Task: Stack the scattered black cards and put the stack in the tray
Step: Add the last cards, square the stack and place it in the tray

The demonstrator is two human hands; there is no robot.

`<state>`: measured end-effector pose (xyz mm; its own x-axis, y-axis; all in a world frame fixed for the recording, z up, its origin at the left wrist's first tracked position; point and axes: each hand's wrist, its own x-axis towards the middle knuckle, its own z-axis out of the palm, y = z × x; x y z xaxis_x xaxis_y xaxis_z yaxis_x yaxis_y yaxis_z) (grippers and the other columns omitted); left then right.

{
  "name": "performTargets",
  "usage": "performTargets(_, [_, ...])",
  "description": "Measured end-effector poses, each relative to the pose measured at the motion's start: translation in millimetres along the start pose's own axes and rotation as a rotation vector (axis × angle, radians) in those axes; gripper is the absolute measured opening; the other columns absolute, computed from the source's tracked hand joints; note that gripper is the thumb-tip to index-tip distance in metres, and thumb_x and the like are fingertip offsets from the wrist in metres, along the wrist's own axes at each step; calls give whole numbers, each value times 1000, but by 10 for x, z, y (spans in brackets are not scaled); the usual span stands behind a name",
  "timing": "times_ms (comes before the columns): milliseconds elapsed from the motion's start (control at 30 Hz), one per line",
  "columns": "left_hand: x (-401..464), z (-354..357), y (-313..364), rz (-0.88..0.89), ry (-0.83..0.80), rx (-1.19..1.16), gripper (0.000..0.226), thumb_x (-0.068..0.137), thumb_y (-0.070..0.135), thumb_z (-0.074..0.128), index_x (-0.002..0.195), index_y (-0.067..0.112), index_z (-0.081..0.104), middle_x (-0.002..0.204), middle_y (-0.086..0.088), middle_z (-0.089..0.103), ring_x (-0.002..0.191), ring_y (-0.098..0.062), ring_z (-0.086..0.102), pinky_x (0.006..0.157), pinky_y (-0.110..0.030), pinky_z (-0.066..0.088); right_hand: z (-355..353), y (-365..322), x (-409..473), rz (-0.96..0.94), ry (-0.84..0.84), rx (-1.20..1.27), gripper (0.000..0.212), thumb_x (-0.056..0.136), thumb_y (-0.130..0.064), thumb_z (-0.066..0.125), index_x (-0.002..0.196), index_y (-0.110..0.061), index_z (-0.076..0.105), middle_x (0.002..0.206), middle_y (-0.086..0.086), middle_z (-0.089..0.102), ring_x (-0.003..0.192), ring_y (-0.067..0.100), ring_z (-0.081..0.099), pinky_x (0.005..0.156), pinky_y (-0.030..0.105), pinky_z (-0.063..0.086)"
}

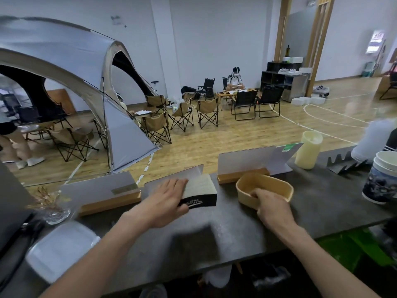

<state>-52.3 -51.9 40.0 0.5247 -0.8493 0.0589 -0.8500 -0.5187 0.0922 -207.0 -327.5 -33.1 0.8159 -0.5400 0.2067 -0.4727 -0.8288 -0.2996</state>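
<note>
Dark grey counter [311,203] fills the lower frame, its near edge running across the bottom, with bare surface between the two forearms.

Left hand [163,203], centre frame: fingers laid over the top of the stack of black cards [198,193], thumb curled along its near black face, so the hand holds the stack. Pale card edges show on top; white lettering, too blurred to read, is on the black side. Stack rests on the counter.

Right hand [271,204], right of centre: fingers hooked over the near rim of the tan tray [281,187], fingertips inside, gripping the wall. Tray sits just right of the stack, apart from it.

Lower left: white lidded container [62,248]; above it, glass jar [57,208].

Behind the hands: three sign holders on wooden bases [236,176] along the counter's far edge. Cream cylinder [308,150] further right; stacked paper cups [381,177] at the right edge.

Beyond: wood floor, grey dome tent [71,67] upper left, folding chairs [207,111] mid-frame.
</note>
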Motion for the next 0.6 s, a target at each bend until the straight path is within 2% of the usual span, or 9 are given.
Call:
performTargets(67, [25, -248, -24, 6, 72, -3, 69, 100, 46, 48, 153, 12, 20, 141, -7, 39, 130, -21, 35, 115, -38, 28, 29, -351, -154, -237, -124, 141, 44, 82, -5, 66, 116, -32, 68, 119, -11, 69, 110, 12, 63, 93, 25, 48])
performTargets(133, [43, -443, -34, -1, 98, -3, 71, 100, 45, 51, 154, 13, 20, 146, -9, 37, 136, -23, 32, 119, -38, 24, 57, -681, -266, -442, -281, 217, 37, 90, -12, 63, 118, -37, 65, 122, -16, 66, 113, 6, 60, 97, 23, 48])
performTargets(200, [37, -551, -48, -5, 92, 13, 71, 100, 43, 52, 154, 13, 19, 150, -11, 35, 139, -24, 29, 119, -37, 21, 146, -919, -294, -558, -388, 237, 34, 95, -15, 57, 119, -38, 64, 121, -15, 67, 113, 7, 61, 97, 25, 50])
performTargets(367, [-68, -520, -118, -44, 54, 55, 71, 100, 44, 50, 155, 13, 17, 149, -10, 33, 139, -24, 27, 119, -36, 19, 375, -1064, -204, -680, -366, 170, 38, 91, -13, 55, 119, -38, 63, 120, -10, 70, 111, 15, 64, 95, 33, 53])
performTargets(600, [-121, -294, -194, -73, 31, 52, 71, 99, 46, 49, 155, 14, 17, 143, -8, 35, 132, -22, 29, 118, -39, 25, 426, -1034, -192, -722, -316, 155, 33, 95, -21, 56, 124, -33, 65, 126, -5, 69, 115, 19, 64, 99, 38, 52])
